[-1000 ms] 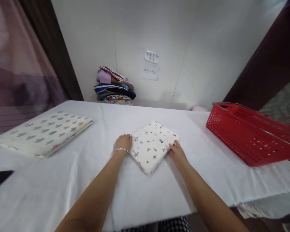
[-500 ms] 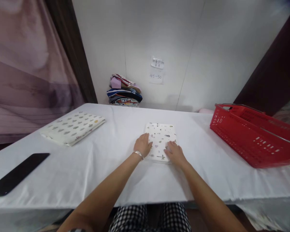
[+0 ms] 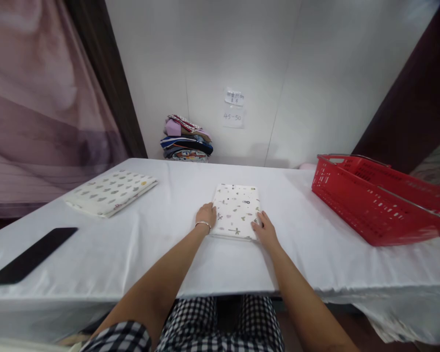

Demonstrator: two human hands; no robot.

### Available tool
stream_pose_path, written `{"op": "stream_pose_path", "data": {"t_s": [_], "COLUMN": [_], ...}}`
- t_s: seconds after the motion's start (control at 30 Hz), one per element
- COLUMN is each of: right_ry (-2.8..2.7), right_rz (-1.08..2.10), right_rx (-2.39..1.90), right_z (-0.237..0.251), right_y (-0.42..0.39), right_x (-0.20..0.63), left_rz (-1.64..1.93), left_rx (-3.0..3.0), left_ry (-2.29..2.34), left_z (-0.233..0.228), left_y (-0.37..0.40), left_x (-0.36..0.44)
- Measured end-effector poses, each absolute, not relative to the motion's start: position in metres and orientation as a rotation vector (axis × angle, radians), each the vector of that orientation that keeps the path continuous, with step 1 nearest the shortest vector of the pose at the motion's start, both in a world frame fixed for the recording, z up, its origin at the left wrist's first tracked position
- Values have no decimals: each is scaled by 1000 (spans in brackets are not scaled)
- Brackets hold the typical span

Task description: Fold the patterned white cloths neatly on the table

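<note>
A folded white cloth point(image 3: 236, 210) with small printed motifs lies flat on the white-covered table point(image 3: 176, 264). At its left edge is my left hand point(image 3: 206, 218), closed on the side of the cloth, a bracelet on the wrist. My right hand point(image 3: 266, 231) grips the opposite edge near the front corner, thumb on top of the fabric. The undersides of my fingers are hidden. Further left lies a second folded cloth point(image 3: 113, 190), white with grey heart-like shapes, apart from both hands.
On the right stands a red plastic basket point(image 3: 374, 205) with metal handles. A dark flat phone-like slab point(image 3: 33, 254) lies at the table's left. Behind the table, against the wall, is a stack of folded textiles point(image 3: 187, 142). Paper labels point(image 3: 233, 107) hang on the wall.
My hands have gone from lying on top of the folded cloth to its left and right edges. The view has shifted slightly; the basket and second cloth stay in place.
</note>
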State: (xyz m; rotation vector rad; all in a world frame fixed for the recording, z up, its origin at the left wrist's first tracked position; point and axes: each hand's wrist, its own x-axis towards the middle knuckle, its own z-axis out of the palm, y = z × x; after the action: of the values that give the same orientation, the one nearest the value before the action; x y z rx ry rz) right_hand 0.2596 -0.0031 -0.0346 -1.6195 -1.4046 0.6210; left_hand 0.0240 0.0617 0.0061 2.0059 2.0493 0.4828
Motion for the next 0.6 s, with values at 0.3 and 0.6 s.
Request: {"op": "stream_pose_path", "data": {"t_s": [0.3,0.6], "right_ry": [-1332,-1075], "right_rz": [699,871], "right_rx": [-1509,-1394], "right_z": [-45,-41], "right_y": [10,8], "right_x": [273,274], "left_rz": [417,319], "left_rx": [1815,1735], "left_ry": [2161,2087], "left_z": [10,20], "left_y": [62,70], "left_x": [30,27]}}
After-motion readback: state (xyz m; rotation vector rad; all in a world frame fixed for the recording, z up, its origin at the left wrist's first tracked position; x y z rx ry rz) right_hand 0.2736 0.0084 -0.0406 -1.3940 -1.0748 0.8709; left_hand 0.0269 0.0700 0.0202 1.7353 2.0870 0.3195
